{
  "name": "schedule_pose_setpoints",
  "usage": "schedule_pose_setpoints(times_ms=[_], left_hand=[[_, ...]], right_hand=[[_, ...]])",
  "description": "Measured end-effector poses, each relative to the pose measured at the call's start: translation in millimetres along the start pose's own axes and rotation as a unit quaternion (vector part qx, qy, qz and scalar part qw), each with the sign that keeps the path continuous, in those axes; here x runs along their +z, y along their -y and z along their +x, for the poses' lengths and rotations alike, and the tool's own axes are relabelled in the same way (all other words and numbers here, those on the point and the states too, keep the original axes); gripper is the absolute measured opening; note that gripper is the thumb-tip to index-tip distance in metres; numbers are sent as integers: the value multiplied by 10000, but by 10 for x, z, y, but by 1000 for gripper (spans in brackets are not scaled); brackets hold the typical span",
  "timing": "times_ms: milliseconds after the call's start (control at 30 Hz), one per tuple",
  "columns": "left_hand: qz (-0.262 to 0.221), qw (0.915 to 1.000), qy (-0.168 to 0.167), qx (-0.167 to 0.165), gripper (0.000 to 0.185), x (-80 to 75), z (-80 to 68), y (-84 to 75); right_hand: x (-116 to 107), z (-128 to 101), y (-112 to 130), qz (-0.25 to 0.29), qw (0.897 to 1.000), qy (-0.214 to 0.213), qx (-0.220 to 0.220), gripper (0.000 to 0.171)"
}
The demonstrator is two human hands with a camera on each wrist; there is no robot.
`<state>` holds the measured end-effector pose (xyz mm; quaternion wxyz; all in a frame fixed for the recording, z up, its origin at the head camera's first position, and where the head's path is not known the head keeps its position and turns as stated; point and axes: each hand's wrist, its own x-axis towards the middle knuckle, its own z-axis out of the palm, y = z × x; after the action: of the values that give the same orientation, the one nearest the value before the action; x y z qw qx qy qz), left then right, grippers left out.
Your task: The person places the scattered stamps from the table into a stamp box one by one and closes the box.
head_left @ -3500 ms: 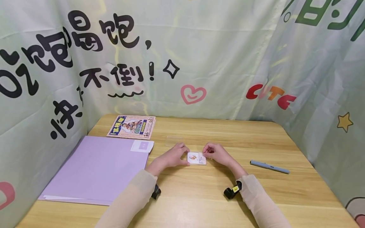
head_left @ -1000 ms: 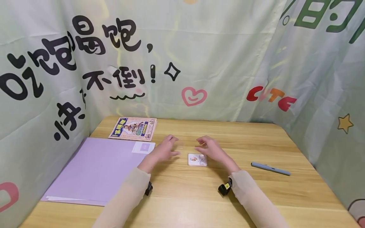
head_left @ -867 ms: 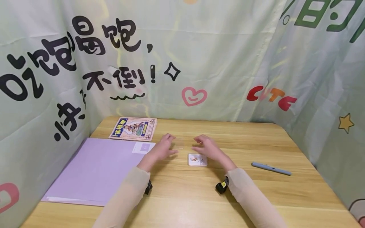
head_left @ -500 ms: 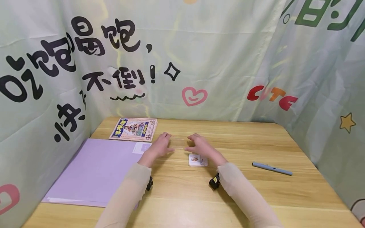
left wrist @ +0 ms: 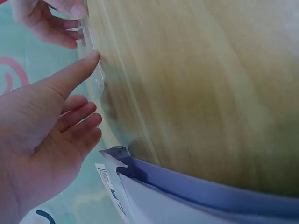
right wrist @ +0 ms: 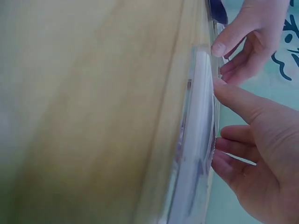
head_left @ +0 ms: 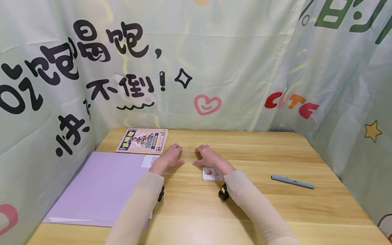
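Observation:
A clear plastic lid lies on the table between my hands, hard to make out against the wood. My left hand is at its left end; in the left wrist view the thumb touches the lid's edge and the fingers are relaxed. My right hand is at the opposite end, thumb and fingers spread loosely around it. Just nearer than the right hand is a small clear case of picture cards, partly covered by that hand. From the right wrist, the case stands large in front of the thumb.
To the left lies a large purple folder with papers in it. Behind it is a colourful booklet. A blue-grey pen lies on the right of the wooden table. Printed cloth hangs around the table.
Both hands have left the card case, which they were touching earlier, and moved farther back to the clear lid's two ends. The right hand has moved left, past the case.

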<state>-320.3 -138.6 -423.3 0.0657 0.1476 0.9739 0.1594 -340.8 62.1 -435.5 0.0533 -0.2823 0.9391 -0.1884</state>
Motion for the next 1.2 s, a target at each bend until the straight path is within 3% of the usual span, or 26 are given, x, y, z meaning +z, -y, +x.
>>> schedule_pose_setpoints(times_ms=[200, 367, 800, 1200], left_hand=[[53, 9998, 185, 20, 68, -20, -3, -9], [107, 9997, 179, 139, 62, -16, 7, 8], [-80, 9982, -153, 578, 59, 53, 4, 76], [-206, 9948, -404, 917, 65, 38, -19, -23]], right_hand=[[-7, 33, 62, -253, 9994, 128, -191, 54], [-9, 32, 88, -122, 9997, 170, -117, 49], [-45, 8, 19, 192, 9992, 82, -354, 50], [-126, -128, -101, 252, 9962, -271, -793, 57]])
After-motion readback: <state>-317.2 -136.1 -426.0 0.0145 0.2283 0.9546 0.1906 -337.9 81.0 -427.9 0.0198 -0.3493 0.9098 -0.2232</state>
